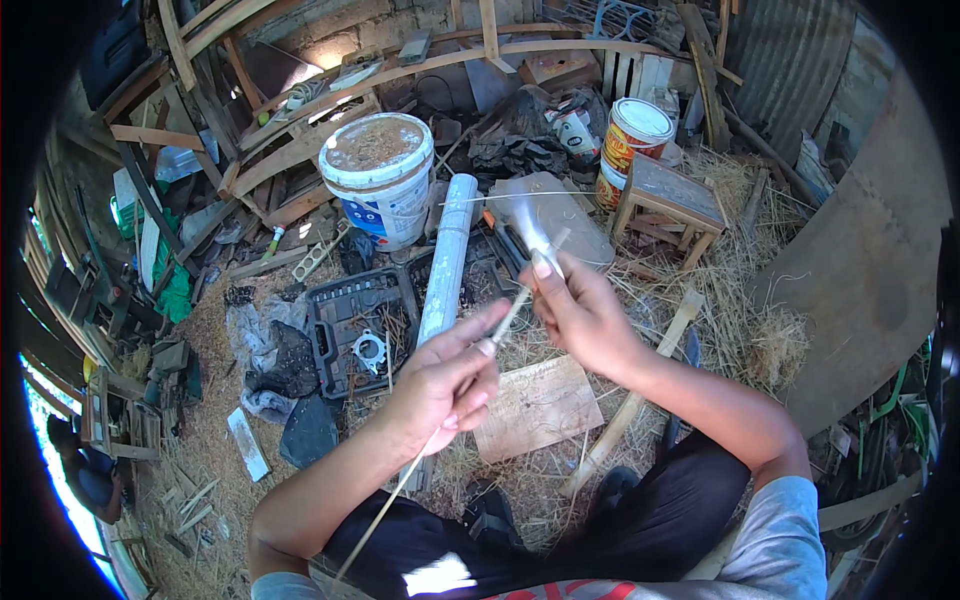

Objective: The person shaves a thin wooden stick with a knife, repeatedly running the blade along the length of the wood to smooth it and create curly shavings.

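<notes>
Left hand (445,385) pinching thin wooden strip (513,314), index finger stretching forward; strip slanting from above lap up toward right hand (582,312). That one's sitting higher, grip wrapping around blurry whitish tool (533,228).

White round plastic bucket (385,212) bears blue printed label, text unclear. Red-and-yellow cylindrical can (630,143) right of bucket shows lettering. Grey fabric shirt (780,540) below bucket has red print, cut off.

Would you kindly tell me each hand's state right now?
Left hand: holding a thin strip.
Right hand: closed on a blurred pale object, kind unclear.
</notes>
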`<action>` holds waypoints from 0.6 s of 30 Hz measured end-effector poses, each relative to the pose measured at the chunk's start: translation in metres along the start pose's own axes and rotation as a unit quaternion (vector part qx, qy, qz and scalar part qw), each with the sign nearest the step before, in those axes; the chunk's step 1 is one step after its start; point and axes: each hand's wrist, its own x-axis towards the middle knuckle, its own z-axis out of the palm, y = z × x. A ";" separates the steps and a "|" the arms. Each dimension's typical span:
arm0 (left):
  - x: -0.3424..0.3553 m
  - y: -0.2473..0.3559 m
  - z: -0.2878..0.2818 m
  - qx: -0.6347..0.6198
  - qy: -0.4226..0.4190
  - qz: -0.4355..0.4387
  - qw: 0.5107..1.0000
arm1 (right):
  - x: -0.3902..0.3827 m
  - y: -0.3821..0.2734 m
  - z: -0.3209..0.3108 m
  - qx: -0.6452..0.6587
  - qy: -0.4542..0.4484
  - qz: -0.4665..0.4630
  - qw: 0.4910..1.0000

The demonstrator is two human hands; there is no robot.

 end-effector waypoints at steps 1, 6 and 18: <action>0.000 -0.001 0.003 0.021 -0.021 -0.022 0.999 | 0.000 -0.007 -0.002 0.055 0.018 0.057 0.997; 0.004 -0.002 0.003 0.016 -0.028 -0.047 0.998 | 0.006 -0.008 -0.019 0.138 0.060 0.110 0.982; -0.007 0.008 0.002 0.016 -0.036 -0.016 0.999 | -0.009 0.002 -0.016 -0.164 -0.032 -0.076 0.983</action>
